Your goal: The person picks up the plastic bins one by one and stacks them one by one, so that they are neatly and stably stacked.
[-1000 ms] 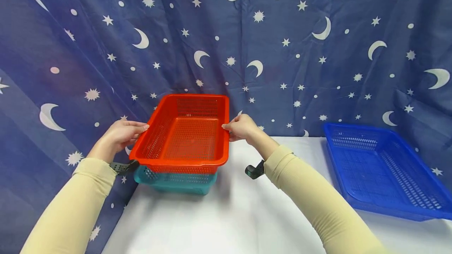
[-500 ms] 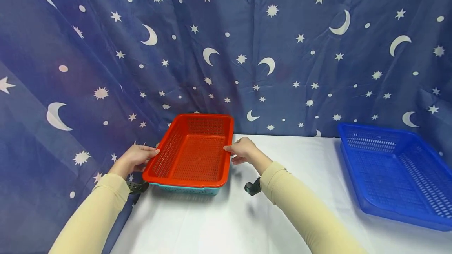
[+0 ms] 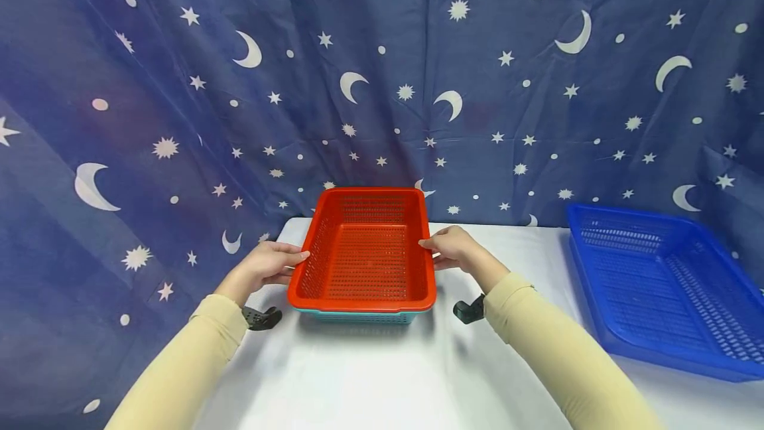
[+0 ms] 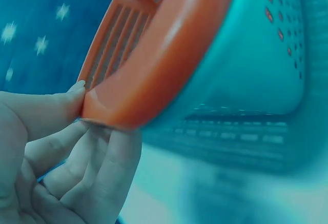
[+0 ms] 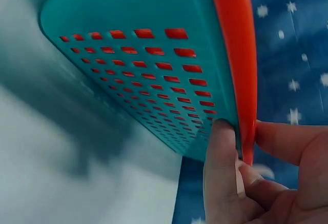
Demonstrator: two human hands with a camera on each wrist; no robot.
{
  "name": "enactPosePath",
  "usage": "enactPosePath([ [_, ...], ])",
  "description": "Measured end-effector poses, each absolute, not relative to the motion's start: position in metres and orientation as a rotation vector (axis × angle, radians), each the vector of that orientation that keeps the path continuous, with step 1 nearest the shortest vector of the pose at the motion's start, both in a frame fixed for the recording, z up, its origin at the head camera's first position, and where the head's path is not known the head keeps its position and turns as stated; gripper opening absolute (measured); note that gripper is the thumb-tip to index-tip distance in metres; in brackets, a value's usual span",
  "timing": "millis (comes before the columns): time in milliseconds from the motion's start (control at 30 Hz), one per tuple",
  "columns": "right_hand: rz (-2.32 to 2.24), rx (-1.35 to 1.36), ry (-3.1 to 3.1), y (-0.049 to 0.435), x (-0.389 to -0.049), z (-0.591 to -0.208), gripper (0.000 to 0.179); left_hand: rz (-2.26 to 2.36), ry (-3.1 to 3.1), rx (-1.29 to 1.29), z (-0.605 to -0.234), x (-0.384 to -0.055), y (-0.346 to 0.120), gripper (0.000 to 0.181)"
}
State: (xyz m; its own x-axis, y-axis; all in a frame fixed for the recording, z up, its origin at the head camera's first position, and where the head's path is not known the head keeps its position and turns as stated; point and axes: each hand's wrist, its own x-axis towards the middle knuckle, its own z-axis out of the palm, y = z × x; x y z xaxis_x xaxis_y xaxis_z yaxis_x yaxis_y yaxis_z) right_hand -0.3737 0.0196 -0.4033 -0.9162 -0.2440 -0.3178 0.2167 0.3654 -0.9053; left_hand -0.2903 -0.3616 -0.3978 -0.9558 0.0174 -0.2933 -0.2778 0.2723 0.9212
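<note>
A red plastic basket [image 3: 375, 261] sits nested inside a teal basket [image 3: 364, 316], whose front edge shows just below the red rim in the head view. My left hand [image 3: 271, 267] pinches the left side at the rim, thumb on top and fingers underneath. On the right side, my right hand [image 3: 458, 249] grips the rim in the same manner. In the right wrist view, red shows through the holes of the teal wall [image 5: 138, 65], and a fingertip presses just under the teal rim. Whether the teal base touches the table, I cannot tell.
A larger blue basket [image 3: 650, 284] stands on the right of the white-covered table [image 3: 370, 383]. A dark blue curtain [image 3: 382, 118] with moons and stars hangs behind the table and down its left side.
The red basket has come down into the teal one, its rim now over the teal rim. Both baskets have then shifted right together, with my hands still on the sides.
</note>
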Motion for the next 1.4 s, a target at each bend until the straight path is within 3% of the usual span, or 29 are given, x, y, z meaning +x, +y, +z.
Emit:
enactPosePath([
  [333, -1.542, 0.008, 2.28, 0.107, -0.362, -0.401, 0.034, 1.806, 2.239, -0.109, -0.411, -0.305, -0.28, 0.045],
  [633, -1.496, 0.022, 2.333, 0.15, -0.35, -0.4, 0.035, 1.853, 2.239, -0.114, -0.423, -0.304, -0.236, 0.042],
  [1400, -1.575, 0.032, 2.39, 0.177, -0.343, -0.41, 0.045, 1.956, 2.178, -0.155, -0.427, -0.304, -0.207, 0.046],
])
